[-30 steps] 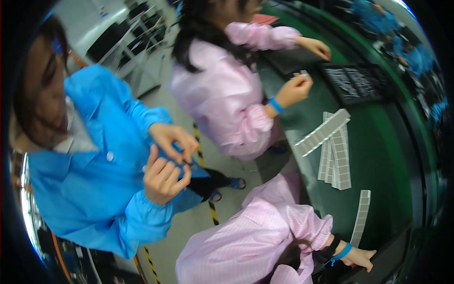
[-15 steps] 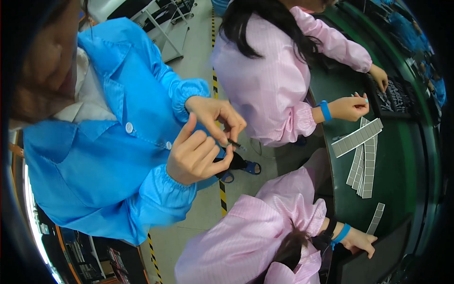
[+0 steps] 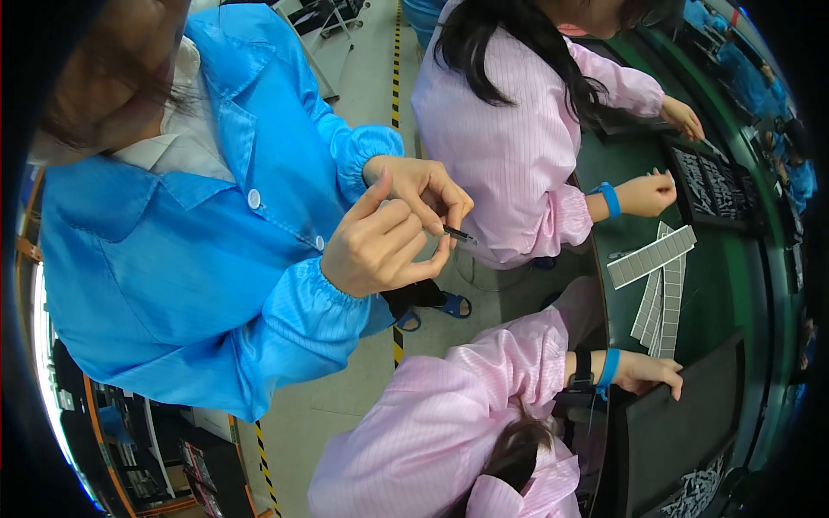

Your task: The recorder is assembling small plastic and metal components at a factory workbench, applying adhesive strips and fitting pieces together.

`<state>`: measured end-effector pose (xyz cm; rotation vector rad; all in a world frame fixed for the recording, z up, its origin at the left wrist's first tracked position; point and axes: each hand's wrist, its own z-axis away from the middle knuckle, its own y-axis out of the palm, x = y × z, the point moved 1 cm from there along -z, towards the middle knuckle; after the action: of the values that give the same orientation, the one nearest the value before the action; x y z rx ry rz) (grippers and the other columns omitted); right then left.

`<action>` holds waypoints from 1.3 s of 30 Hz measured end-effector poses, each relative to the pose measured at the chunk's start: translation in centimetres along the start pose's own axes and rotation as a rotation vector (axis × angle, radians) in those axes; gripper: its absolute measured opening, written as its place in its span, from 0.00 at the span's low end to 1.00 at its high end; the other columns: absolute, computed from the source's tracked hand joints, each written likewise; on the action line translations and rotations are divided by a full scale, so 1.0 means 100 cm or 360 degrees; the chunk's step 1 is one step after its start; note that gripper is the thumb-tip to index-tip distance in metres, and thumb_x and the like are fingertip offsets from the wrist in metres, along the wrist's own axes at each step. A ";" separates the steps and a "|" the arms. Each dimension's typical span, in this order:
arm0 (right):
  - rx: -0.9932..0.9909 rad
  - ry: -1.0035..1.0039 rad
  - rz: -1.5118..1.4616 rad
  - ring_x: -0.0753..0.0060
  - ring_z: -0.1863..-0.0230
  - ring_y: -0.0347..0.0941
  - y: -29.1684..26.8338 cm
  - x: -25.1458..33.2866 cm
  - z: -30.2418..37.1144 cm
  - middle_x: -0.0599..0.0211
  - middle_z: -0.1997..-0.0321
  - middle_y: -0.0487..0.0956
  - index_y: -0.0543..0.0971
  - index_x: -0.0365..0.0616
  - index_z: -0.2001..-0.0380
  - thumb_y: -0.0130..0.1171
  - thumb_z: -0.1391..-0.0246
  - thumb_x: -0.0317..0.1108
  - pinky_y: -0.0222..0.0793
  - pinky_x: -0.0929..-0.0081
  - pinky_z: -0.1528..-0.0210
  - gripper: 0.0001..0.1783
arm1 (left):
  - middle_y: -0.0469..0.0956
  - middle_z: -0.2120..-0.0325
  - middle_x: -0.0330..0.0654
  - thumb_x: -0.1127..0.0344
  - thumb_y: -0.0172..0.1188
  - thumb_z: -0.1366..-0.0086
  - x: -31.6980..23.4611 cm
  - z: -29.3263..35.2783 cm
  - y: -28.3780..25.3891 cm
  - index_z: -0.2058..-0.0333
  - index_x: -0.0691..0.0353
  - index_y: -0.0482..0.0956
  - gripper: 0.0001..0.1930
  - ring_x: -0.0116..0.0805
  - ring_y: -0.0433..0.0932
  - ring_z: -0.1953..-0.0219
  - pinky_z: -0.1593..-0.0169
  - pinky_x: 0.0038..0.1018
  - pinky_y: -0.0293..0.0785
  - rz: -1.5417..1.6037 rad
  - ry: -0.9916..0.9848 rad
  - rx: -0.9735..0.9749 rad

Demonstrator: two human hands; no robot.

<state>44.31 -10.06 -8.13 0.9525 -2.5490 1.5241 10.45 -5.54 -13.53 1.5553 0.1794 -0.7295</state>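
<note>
Neither my left hand nor my right hand shows, and no forearm of mine comes in. The hands in view belong to other people. On the left, a person in a blue jacket (image 3: 199,285) holds a short, thin dark piece (image 3: 458,234) with a clear-looking end between the fingertips of both hands. Its exact kind is too small to tell. At the green table (image 3: 717,285), a pink-sleeved person's hand (image 3: 648,195) hovers beside a black tray (image 3: 685,194) of small pieces. A second pink-sleeved person's hand (image 3: 654,375) touches the edge of another black tray (image 3: 682,427).
Several pale strips with grey squares (image 3: 652,257) lie overlapping on the table. Yellow-black tape (image 3: 396,95) runs along the floor. A white cart frame (image 3: 332,60) stands at the back, and shelving (image 3: 129,449) at lower left.
The blue-jacketed person and the thin piece have shifted up and right in the picture. The lower pink-sleeved person's hand and tray sit higher, showing small pieces in the tray; the other pink-sleeved person's far hand has moved up.
</note>
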 end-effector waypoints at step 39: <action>-0.0609 -0.0284 0.0311 0.55 0.51 0.68 0.019 -0.059 -0.004 0.52 0.51 0.71 0.69 0.36 0.52 0.66 0.56 0.36 0.62 0.63 0.48 0.29 | 0.60 0.46 0.47 0.21 0.33 0.54 -0.012 0.007 -0.006 0.41 0.58 0.50 0.52 0.47 0.66 0.48 0.47 0.52 0.60 0.0414 0.0391 0.0354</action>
<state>47.97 -6.22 -11.32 0.8416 -2.9823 0.9567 8.93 -5.75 -13.33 1.8388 0.0761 -0.3611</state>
